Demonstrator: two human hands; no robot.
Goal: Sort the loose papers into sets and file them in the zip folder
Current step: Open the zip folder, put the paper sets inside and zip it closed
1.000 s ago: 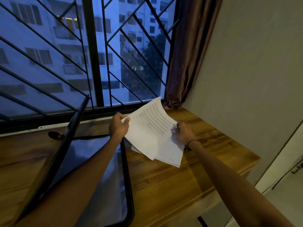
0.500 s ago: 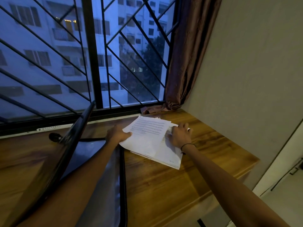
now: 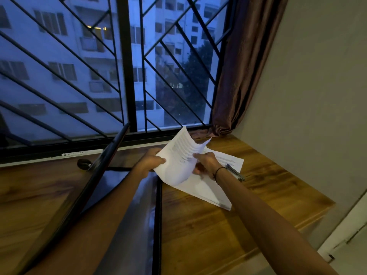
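left hand (image 3: 151, 161) pinches lifted sheets (image 3: 178, 161) at their left edge | right hand (image 3: 206, 162) grips their right side, thumb on top | sheets curl above paper stack (image 3: 208, 192) on wooden desk (image 3: 218, 231) | pen (image 3: 235, 172) just right of wrist | open zip folder (image 3: 127, 215) lies left, touching stack

— Underneath everything?
— A brown wood-grain desk (image 3: 208, 225), set against the barred window.
— Lying on it?
— A black-edged zip folder (image 3: 139, 225) to the left, flap raised. Just beside, a stack of white printed papers (image 3: 210, 193). At the stack's right edge, a silver pen (image 3: 235, 172).
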